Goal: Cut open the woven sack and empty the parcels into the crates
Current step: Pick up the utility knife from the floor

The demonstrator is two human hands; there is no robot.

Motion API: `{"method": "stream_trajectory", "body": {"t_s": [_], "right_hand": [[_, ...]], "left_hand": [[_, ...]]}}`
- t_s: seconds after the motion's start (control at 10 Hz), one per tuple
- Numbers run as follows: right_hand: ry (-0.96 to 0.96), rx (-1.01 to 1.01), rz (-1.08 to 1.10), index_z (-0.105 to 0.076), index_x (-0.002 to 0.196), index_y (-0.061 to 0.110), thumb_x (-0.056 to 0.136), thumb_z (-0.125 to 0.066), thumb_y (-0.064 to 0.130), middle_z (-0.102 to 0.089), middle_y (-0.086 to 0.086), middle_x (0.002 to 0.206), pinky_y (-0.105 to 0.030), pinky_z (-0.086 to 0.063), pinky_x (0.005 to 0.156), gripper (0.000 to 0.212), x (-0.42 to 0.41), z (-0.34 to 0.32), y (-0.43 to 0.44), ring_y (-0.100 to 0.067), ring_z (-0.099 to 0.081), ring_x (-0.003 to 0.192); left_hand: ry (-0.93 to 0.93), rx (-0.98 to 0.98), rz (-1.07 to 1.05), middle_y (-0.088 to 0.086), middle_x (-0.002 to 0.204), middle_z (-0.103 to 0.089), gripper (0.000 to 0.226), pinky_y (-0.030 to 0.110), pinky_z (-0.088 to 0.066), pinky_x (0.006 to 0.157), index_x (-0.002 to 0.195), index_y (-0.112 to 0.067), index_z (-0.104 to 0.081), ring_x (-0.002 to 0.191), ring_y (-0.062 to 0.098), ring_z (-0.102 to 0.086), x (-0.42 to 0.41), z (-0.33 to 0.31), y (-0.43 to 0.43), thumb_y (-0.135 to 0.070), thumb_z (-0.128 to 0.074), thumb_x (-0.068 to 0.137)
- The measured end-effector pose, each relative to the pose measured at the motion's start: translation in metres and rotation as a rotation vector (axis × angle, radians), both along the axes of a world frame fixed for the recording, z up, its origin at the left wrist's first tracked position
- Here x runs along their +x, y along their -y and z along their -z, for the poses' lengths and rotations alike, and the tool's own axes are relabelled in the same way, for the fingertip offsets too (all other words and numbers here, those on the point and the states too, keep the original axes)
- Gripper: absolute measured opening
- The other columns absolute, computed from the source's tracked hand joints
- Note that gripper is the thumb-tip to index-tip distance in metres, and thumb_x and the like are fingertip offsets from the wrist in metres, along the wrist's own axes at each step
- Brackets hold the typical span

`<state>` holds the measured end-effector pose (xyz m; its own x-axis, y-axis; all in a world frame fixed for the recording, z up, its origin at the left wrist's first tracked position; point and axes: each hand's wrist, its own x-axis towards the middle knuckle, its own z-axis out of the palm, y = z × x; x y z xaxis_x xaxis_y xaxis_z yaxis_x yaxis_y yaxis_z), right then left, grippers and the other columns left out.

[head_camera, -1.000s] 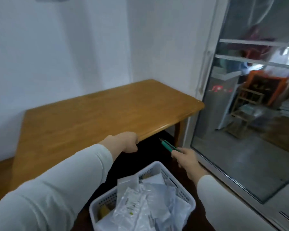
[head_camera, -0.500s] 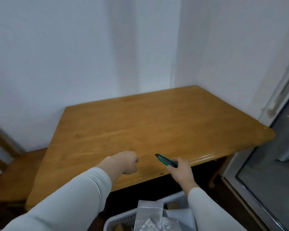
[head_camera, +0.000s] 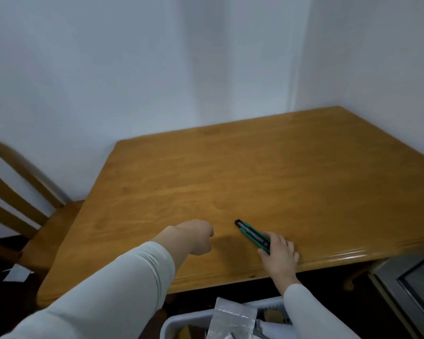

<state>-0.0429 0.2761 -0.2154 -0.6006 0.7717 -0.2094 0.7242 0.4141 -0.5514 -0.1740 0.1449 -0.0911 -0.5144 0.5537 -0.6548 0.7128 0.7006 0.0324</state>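
My right hand [head_camera: 279,254] holds a green and black utility knife [head_camera: 251,234] by its rear end, and the knife lies low over the wooden table [head_camera: 267,182] near the front edge. My left hand [head_camera: 194,237] is curled into a loose fist over the table, left of the knife, with nothing in it. At the bottom edge a white plastic crate [head_camera: 181,321] holds several grey and clear parcels [head_camera: 233,316]. No woven sack is in view.
A wooden chair [head_camera: 22,192] stands at the table's left end against the white wall. A glass door frame [head_camera: 406,285] shows at the lower right. A scrap of white paper [head_camera: 17,275] lies on the dark floor under the chair.
The view swung left and up, away from the glass door. My right hand carried the knife from beside the crate to over the table top. My left hand stayed at the table's front edge.
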Motion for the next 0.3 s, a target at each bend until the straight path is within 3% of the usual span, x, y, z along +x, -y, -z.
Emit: {"method": "stream_trajectory", "body": {"t_s": [0.3], "right_hand": [[0.021,-0.003,0.028,-0.037,0.139,0.025,0.088,-0.056,0.045,-0.043,-0.001,0.142,-0.039,-0.027,0.108,0.059,0.005,-0.034,0.007,-0.025,-0.032,0.133]], "left_hand": [[0.013,0.018,-0.010,0.006,0.144,-0.044,0.049,0.037,-0.045,0.101,0.145,-0.017,-0.034,0.127,0.027,-0.047,-0.006,-0.017,0.035,-0.017,-0.044,0.097]]}}
